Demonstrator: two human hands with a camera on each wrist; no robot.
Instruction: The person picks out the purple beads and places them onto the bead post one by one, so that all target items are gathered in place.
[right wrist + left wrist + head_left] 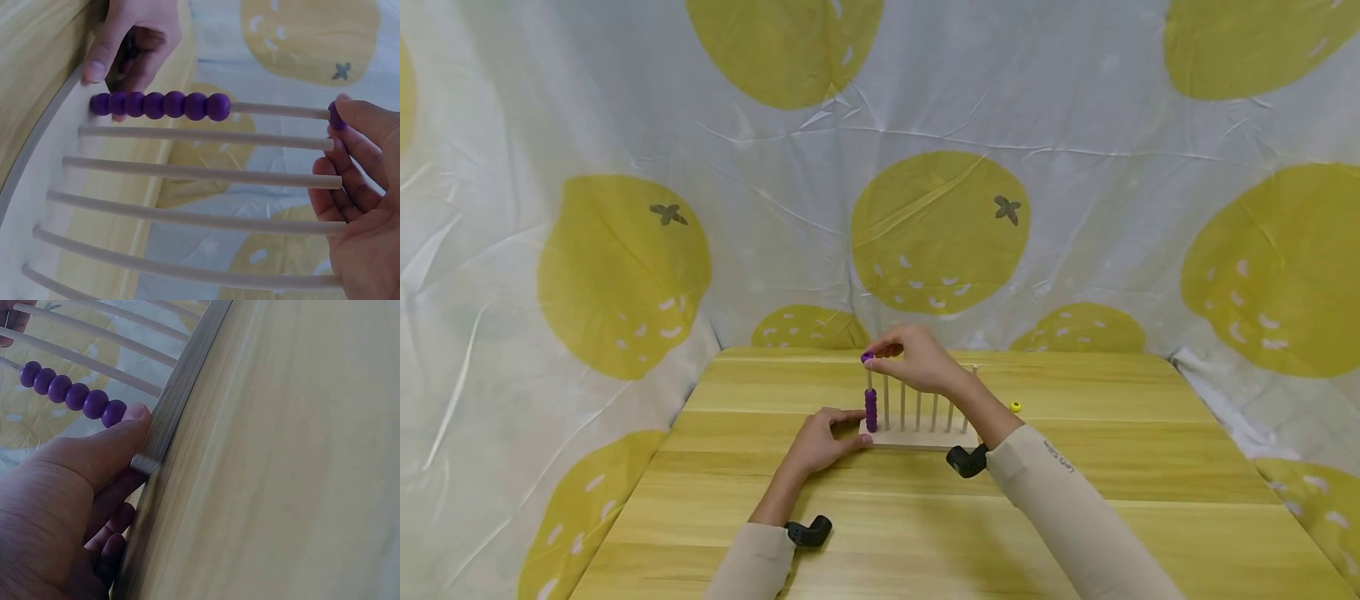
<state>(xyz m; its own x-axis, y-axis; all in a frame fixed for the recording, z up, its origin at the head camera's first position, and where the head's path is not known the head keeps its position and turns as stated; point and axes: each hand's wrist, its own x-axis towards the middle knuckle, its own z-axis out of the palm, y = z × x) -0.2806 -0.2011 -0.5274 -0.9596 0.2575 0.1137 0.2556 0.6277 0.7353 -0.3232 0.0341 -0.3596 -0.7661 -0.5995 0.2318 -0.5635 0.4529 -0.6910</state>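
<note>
A wooden base (pixel 917 438) with a row of upright pegs (pixel 206 173) stands on the table. Several purple beads (pixel 164 105) are stacked on the leftmost peg, down against the base. My left hand (pixel 820 439) holds the left end of the base, its thumb (pixel 134 422) on top beside the lowest bead. At the top of that same peg, my right hand (pixel 917 362) pinches another purple bead (pixel 337 116) between thumb and fingers. The bead sits at the peg's tip, with bare peg between it and the stack. The other visible pegs carry no beads.
A yellow bead (pixel 1016 407) lies on the wooden table (pixel 1150 450), to the right of the base. Behind the table hangs a white cloth (pixel 775 217) printed with lemons. Each wrist wears a black device (pixel 810 531).
</note>
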